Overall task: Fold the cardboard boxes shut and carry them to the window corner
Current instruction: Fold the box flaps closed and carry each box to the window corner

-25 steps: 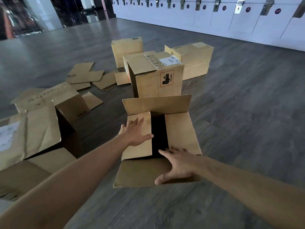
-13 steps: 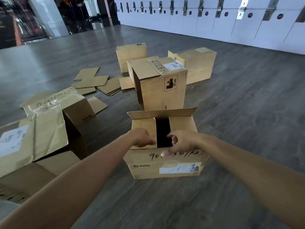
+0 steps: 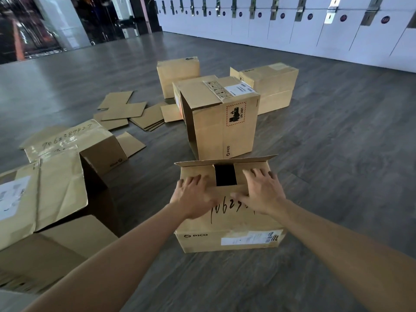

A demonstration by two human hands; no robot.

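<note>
A brown PICO cardboard box (image 3: 227,240) stands on the floor right in front of me. Its near flap lies folded down over the two side flaps, and a dark square gap (image 3: 225,175) stays uncovered in the middle of the top. The far flap (image 3: 225,162) still stands up. My left hand (image 3: 193,198) lies flat with straight fingers on the left part of the top. My right hand (image 3: 262,192) presses flat on the right part, fingers spread.
A taller box (image 3: 225,122) stands just behind. Two more boxes (image 3: 177,74) (image 3: 273,84) sit further back. Open boxes (image 3: 56,167) crowd the left side. Flat cardboard pieces (image 3: 132,113) lie on the grey wooden floor. White lockers (image 3: 315,25) line the right wall.
The near flap has come down over the side flaps. Both hands went from curled at the opening to flat on top of the box.
</note>
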